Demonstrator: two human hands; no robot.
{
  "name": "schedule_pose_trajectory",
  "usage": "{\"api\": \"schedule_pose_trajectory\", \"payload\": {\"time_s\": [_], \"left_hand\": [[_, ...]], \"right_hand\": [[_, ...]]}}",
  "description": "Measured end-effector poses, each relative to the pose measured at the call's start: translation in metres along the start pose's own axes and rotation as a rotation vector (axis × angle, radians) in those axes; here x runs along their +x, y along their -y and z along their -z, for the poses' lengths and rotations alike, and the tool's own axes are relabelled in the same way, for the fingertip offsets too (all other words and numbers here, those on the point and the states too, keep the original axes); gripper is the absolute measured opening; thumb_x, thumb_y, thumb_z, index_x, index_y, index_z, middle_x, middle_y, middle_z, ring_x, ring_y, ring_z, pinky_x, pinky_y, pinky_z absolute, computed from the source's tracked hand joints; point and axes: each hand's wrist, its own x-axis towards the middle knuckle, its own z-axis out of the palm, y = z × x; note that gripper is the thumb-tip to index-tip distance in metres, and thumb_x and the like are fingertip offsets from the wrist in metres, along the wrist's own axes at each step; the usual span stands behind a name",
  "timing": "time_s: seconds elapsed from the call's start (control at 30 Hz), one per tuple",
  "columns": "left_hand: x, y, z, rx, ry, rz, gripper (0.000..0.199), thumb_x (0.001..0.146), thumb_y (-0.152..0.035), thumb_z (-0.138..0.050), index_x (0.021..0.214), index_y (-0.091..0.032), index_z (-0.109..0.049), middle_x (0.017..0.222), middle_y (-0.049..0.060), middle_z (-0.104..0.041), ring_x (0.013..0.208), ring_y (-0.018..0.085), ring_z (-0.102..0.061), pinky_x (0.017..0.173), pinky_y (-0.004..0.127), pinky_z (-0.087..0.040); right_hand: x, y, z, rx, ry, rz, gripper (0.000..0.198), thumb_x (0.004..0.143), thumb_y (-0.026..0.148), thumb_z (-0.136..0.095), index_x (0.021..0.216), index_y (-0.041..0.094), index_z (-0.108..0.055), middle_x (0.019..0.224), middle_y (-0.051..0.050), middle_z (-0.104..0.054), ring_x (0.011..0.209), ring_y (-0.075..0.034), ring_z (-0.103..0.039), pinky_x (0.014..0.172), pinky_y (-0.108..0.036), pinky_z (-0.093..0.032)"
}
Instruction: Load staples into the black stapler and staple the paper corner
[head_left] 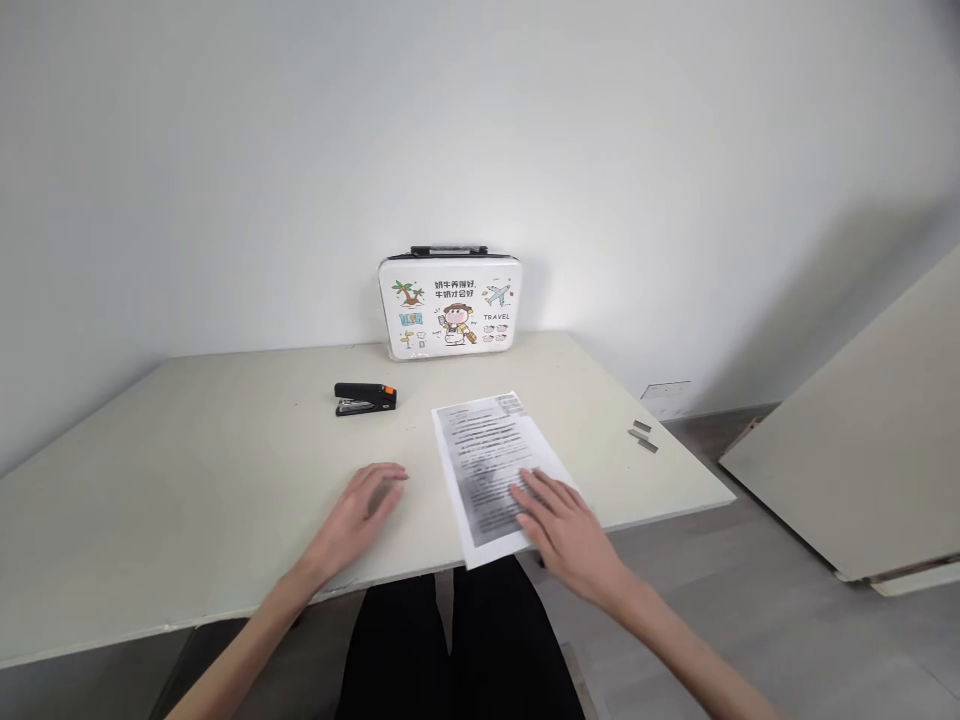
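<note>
A printed sheet of paper (480,455), perhaps the top of a thin stack, lies slightly slanted on the table, its lower corner at the front edge. My right hand (559,525) rests on the lower right part of the paper, fingers spread and hiding some of the text. To the left of the paper, my left hand (364,510) is over the tabletop, fingers curved and apart, holding nothing. Beyond it lies a black stapler (365,398) with an orange piece at its right end. Strips of staples (643,436) lie near the table's right side.
A white case (453,308) with cartoon travel pictures and a black handle stands upright at the back of the pale table (217,480), near the wall. On the right, a large pale panel (862,430) stands beyond the table, above the grey floor.
</note>
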Motion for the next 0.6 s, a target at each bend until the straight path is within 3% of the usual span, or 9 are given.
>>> {"api": "schedule_pose_trajectory", "payload": {"time_s": [0.1,0.2,0.27,0.37,0.47,0.6], "left_hand": [[0.002,0.005,-0.018,-0.058,0.05,-0.056,0.024,0.076,-0.014,-0.086,0.096,-0.025,-0.078,0.133,0.01,-0.07,0.149,0.03,-0.042,0.125,0.036,-0.031],[0.004,0.015,-0.02,0.015,0.067,-0.094,0.039,0.071,-0.02,-0.091,0.108,-0.025,-0.078,0.148,0.01,-0.062,0.159,0.032,-0.027,0.131,0.043,-0.012],[0.004,0.02,-0.012,0.072,0.066,-0.113,0.045,0.069,-0.028,-0.093,0.111,-0.026,-0.078,0.151,0.01,-0.061,0.159,0.034,-0.027,0.131,0.045,-0.006],[0.001,0.023,0.01,0.254,0.096,-0.14,0.054,0.068,-0.04,-0.093,0.118,-0.029,-0.077,0.154,0.008,-0.059,0.157,0.036,-0.031,0.131,0.046,-0.002],[-0.001,0.024,0.036,0.438,0.138,-0.171,0.058,0.073,-0.049,-0.089,0.126,-0.03,-0.076,0.155,0.008,-0.058,0.155,0.036,-0.036,0.131,0.048,-0.008],[-0.002,0.03,0.071,0.712,0.173,-0.248,0.062,0.084,-0.06,-0.076,0.139,-0.033,-0.069,0.158,0.005,-0.055,0.153,0.036,-0.041,0.13,0.051,-0.02]], "right_hand": [[0.005,0.046,-0.006,0.089,0.046,0.029,0.048,0.11,0.042,-0.041,0.157,0.037,-0.049,0.165,-0.002,-0.046,0.154,-0.032,-0.041,0.121,-0.06,-0.042],[0.009,0.071,-0.004,0.212,0.106,0.064,0.05,0.11,0.042,-0.042,0.161,0.039,-0.043,0.168,0.001,-0.041,0.156,-0.029,-0.039,0.122,-0.055,-0.044],[0.006,0.067,0.001,0.26,0.101,0.055,0.051,0.11,0.042,-0.043,0.16,0.041,-0.042,0.169,0.002,-0.04,0.156,-0.027,-0.037,0.122,-0.052,-0.045],[-0.005,0.029,0.011,0.246,-0.005,-0.061,0.046,0.109,0.044,-0.044,0.154,0.04,-0.049,0.167,0.0,-0.043,0.155,-0.029,-0.039,0.121,-0.055,-0.046],[-0.017,-0.037,0.022,0.136,-0.151,-0.223,0.046,0.107,0.048,-0.043,0.15,0.035,-0.051,0.164,-0.007,-0.044,0.152,-0.031,-0.042,0.122,-0.057,-0.042],[-0.022,-0.131,0.035,-0.058,-0.316,-0.427,0.068,0.097,0.06,-0.053,0.152,0.021,-0.047,0.163,-0.02,-0.04,0.153,-0.04,-0.037,0.121,-0.06,-0.038]]}}
